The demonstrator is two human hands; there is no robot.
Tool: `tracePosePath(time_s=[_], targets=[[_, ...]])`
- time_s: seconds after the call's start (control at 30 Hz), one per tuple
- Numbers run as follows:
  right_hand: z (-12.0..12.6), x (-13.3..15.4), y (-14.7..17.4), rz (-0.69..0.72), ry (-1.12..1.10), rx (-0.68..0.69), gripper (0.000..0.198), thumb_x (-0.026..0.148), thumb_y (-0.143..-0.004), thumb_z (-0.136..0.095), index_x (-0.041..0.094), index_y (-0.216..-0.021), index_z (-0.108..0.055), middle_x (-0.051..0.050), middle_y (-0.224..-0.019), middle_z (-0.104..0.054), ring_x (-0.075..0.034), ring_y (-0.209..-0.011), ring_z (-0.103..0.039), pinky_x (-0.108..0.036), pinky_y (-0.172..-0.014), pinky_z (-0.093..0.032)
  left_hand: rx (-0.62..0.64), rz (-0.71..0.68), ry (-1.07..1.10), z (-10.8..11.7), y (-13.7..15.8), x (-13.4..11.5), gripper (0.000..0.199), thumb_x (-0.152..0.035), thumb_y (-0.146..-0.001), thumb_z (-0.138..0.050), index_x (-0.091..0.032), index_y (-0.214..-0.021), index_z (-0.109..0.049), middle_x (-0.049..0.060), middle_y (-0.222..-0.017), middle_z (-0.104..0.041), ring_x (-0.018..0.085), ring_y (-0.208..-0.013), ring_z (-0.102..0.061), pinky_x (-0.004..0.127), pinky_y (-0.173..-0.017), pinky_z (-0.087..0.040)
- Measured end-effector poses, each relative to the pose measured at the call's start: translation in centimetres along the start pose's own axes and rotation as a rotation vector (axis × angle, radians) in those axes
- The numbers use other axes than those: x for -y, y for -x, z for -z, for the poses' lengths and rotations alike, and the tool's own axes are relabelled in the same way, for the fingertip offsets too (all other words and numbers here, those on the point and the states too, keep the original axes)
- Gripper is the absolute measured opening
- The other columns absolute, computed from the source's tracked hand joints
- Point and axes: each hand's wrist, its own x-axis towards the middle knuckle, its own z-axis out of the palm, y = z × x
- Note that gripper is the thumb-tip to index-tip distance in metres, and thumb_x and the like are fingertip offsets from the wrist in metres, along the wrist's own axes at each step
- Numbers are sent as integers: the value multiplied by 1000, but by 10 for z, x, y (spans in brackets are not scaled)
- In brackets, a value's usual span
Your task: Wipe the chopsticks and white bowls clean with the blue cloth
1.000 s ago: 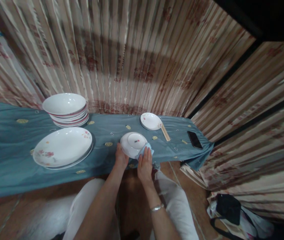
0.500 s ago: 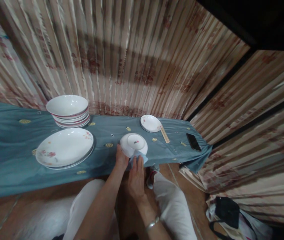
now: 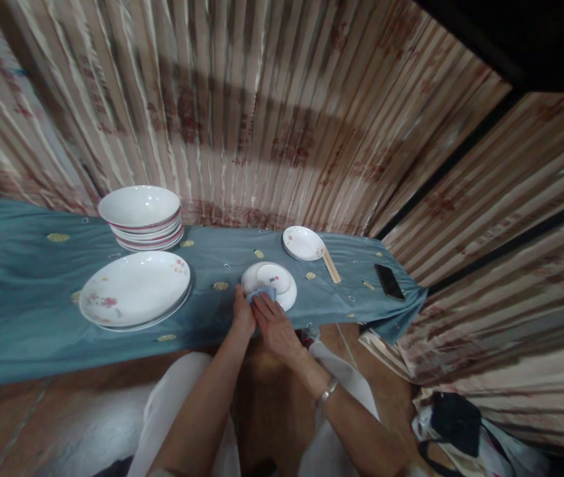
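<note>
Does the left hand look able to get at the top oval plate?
Probably yes: only tablecloth shows between the left hand and the oval plate. That hand holds the upturned bowl, though, so it would likely need to let go first.

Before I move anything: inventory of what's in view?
upturned dish: one, white, table front
cloth: one, light blue, on dish
crockery stack: one, white, back left
oval plates: 2+, white floral, front left
small plates: 2+, white floral, back right
chopsticks: uncounted, tan, by small plates
phone: one, black, right end
tablecloth: one, teal, spread beneath
curtains: uncounted, beige, behind
bars: two, black, right
bags: uncounted, black-white, floor right
floor: one, brown, below
bracelet: one, silver, worn right
trouser legs: two, white, below
left grip: one, bare, at dish's edge
right grip: one, bare, on cloth
</note>
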Motion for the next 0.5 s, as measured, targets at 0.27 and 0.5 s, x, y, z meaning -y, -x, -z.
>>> tracePosePath(time_s=[0.27, 0.5], targets=[[21, -12, -27, 89, 24, 55, 45, 21, -94, -38, 17, -138, -42, -9, -145, -41, -25, -138, -24, -48, -113, -15, 43, 11, -3, -3, 6, -4, 43, -41, -94, -33, -17, -74, -62, 8, -71, -69, 17, -84, -69, 26, -83, -52], [20, -22, -55, -11, -11, 19, 40, 28, -95, -39, 23, -134, -46, -7, -143, -44, -25, -135, -30, -49, -109, -22, 192, 44, 44, 1, 3, -3, 43, -42, -94, -29, -16, -93, -63, 9, -98, -70, 16, -103, -64, 29, -94, -47]])
